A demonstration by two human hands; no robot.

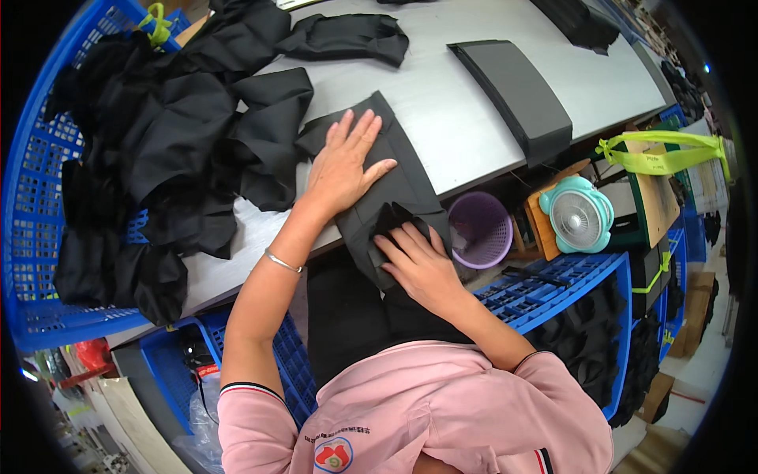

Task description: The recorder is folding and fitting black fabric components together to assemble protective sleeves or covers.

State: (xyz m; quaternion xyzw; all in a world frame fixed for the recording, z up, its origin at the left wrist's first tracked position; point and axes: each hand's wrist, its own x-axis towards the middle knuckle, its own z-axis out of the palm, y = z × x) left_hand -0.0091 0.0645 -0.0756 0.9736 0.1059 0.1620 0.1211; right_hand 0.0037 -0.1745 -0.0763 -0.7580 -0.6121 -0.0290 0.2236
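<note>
A black fabric piece [399, 178] lies along the near edge of the grey table [474, 118]. My left hand [343, 162] lies flat on its upper part, fingers spread, pressing it down. My right hand [418, 265] grips the lower end of the same piece, where the cloth folds up between fingers and thumb at the table's edge. A silver bracelet sits on my left wrist.
A heap of black fabric pieces [166, 134] fills a blue basket [35, 205] on the left. A long black folded piece [517, 95] and other black pieces [347, 35] lie farther back. A purple bin [480, 231], a teal fan [580, 215] and blue crates [553, 288] sit below.
</note>
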